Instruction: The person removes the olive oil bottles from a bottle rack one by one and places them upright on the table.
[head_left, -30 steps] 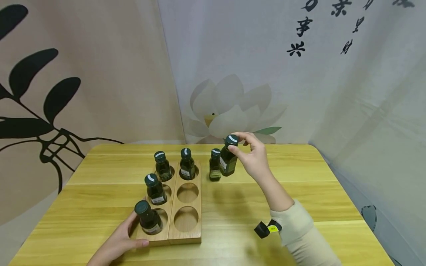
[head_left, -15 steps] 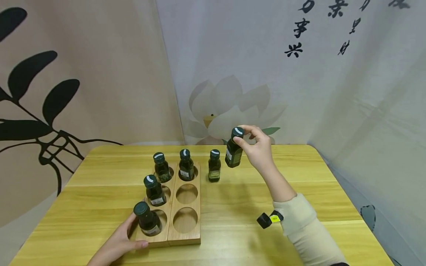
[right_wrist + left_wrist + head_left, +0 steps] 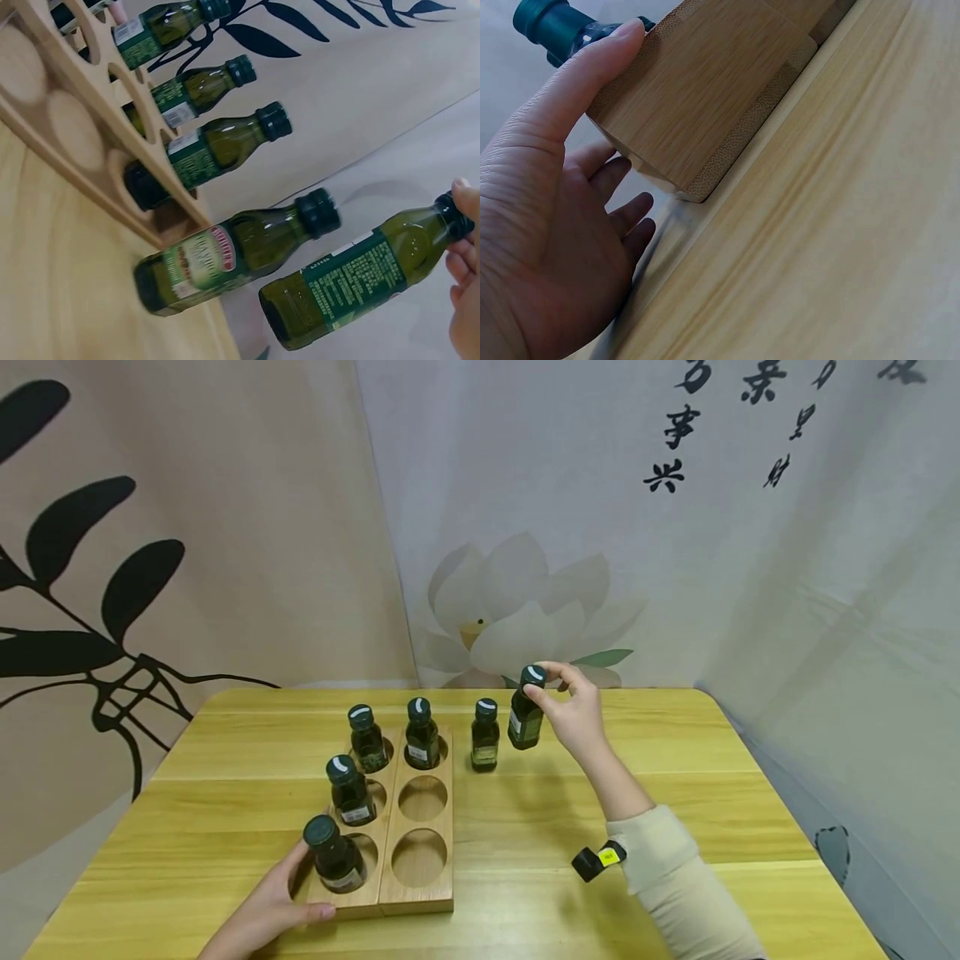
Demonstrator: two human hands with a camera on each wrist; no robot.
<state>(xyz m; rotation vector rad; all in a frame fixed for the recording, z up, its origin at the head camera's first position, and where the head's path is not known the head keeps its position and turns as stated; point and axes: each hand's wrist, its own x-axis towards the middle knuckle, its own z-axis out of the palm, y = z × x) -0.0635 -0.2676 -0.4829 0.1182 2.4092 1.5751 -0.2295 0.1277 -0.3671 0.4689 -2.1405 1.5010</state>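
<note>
A wooden rack with round holes lies on the yellow table. Several dark green bottles stand in it, the nearest at its front left. My left hand rests against that front left corner, thumb laid straight along the wood, fingers relaxed. My right hand pinches the cap of another green bottle, which hangs slightly tilted low over the table. It is just right of a loose bottle standing beside the rack.
Two holes in the rack's right column, middle and front, hold nothing. Printed cloth backdrops hang close behind the table's far edge and along its right side. A small black device sits at my right sleeve.
My right hand lifted the bottle up and to the right, then lowered it again beside the loose bottle. The left hand and rack stayed put.
</note>
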